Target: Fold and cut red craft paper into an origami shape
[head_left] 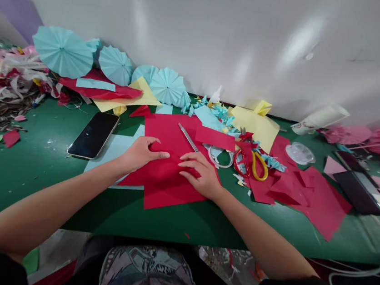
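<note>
Red paper (pixel 166 194) lies on the green table in front of me, over light blue paper (pixel 102 169). My left hand (pixel 142 154) is over its left part, thumb and index finger apart, with nothing visible between them. Across from it, my right hand (pixel 202 175) rests over the red paper with its fingers spread. Just beyond the right fingertips is a slim metal strip (pixel 188 137), its kind unclear. Right of that are a narrow red paper strip (pixel 215 138), a white ring (pixel 220 165), and scissors with red (pixel 244 170) and yellow (pixel 262 171) handles.
A phone (pixel 94 135) lies to the left. Blue pleated paper fans (pixel 167 86) stand along the wall, with yellow paper (pixel 255 125) nearby. Red scraps (pixel 326 208), a clear plastic dish (pixel 300 153) and a dark device (pixel 359 193) are at right. A tangled heap (pixel 5 80) fills the far left.
</note>
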`<state>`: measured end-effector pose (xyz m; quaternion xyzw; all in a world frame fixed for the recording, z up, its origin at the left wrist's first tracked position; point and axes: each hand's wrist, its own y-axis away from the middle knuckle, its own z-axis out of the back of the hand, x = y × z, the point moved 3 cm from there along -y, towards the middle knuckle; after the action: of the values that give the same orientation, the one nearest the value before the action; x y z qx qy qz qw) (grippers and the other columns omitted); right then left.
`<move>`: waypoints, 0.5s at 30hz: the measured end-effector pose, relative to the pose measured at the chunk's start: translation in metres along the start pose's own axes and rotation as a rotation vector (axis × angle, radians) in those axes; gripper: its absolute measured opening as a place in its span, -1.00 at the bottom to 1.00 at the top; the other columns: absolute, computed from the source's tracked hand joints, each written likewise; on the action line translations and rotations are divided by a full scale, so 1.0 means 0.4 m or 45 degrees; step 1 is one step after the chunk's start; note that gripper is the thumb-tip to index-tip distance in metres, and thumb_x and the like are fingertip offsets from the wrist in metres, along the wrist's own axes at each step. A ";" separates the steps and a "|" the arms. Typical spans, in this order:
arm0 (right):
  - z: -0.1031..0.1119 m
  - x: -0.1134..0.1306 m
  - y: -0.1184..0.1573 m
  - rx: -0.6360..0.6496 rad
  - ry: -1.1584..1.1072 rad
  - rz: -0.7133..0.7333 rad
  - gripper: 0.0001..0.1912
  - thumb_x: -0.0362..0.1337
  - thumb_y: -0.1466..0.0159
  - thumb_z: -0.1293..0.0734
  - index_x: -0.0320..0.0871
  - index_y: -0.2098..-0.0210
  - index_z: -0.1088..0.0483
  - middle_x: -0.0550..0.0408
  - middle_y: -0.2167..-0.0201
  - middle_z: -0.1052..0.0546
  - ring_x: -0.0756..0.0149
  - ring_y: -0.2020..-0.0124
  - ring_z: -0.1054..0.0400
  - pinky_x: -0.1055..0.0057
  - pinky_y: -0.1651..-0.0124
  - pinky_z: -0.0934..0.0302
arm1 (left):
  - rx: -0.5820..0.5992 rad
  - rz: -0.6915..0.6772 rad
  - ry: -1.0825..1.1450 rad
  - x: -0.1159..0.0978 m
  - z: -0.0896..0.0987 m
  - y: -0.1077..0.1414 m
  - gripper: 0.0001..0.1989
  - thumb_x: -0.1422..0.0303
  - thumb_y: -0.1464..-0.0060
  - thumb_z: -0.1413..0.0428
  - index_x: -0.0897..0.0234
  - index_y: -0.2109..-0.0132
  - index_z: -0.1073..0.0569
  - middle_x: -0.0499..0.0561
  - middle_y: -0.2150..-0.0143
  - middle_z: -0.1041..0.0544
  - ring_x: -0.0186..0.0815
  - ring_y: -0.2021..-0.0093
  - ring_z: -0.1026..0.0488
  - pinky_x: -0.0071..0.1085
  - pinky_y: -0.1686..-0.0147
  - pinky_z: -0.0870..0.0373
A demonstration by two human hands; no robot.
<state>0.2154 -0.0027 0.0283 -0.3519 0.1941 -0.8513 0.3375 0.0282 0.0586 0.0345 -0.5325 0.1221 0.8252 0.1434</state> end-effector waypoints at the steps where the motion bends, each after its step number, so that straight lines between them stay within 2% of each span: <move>1: 0.000 0.002 -0.001 -0.015 -0.019 -0.014 -0.87 -0.28 -0.26 -0.24 -0.06 0.20 -0.37 0.01 0.19 -0.44 0.26 0.11 -0.34 0.21 0.07 -0.26 | -0.017 0.030 0.018 0.003 -0.001 0.000 -0.58 0.11 0.14 -0.20 0.27 0.60 -0.18 -0.16 0.62 -0.18 -0.48 0.59 -0.09 -0.50 0.60 0.00; 3: 0.001 0.008 -0.002 -0.040 -0.029 -0.011 -0.89 -0.32 -0.25 -0.24 -0.08 0.23 -0.36 0.02 0.23 -0.44 0.27 0.15 -0.34 0.23 0.09 -0.27 | -0.055 0.094 0.068 0.010 -0.004 0.000 -0.54 0.06 0.09 -0.14 0.26 0.61 -0.13 -0.17 0.66 -0.12 -0.48 0.63 -0.06 -0.50 0.63 0.05; 7: 0.002 0.013 -0.001 -0.040 -0.056 -0.051 -0.85 -0.32 -0.23 -0.26 -0.08 0.18 -0.33 0.01 0.24 -0.44 0.25 0.15 -0.34 0.22 0.09 -0.28 | -0.103 0.165 0.131 0.017 -0.009 0.000 -0.57 0.01 0.02 -0.05 0.24 0.57 -0.18 -0.13 0.66 -0.20 -0.43 0.64 -0.16 -0.49 0.65 0.01; 11: -0.001 0.007 0.003 -0.052 -0.122 -0.146 -0.75 -0.28 -0.21 -0.30 -0.07 0.11 -0.29 0.02 0.26 -0.42 0.22 0.11 -0.33 0.20 0.07 -0.27 | -0.125 0.205 0.173 0.018 -0.011 0.002 -0.58 0.05 0.04 -0.10 0.24 0.57 -0.15 -0.12 0.64 -0.23 -0.44 0.63 -0.19 -0.50 0.66 -0.03; 15: -0.013 -0.012 0.008 -0.037 -0.315 -0.287 -0.65 -0.28 -0.18 -0.33 -0.07 0.03 -0.25 0.06 0.29 -0.40 0.30 0.26 -0.35 0.25 0.14 -0.30 | -0.113 0.237 0.217 0.018 -0.013 0.005 -0.58 0.07 0.08 -0.14 0.24 0.57 -0.14 -0.14 0.62 -0.24 -0.45 0.63 -0.21 -0.51 0.65 -0.07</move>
<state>0.2157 -0.0012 0.0207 -0.4783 0.1225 -0.8311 0.2560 0.0291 0.0558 0.0262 -0.5929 0.1459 0.7913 0.0316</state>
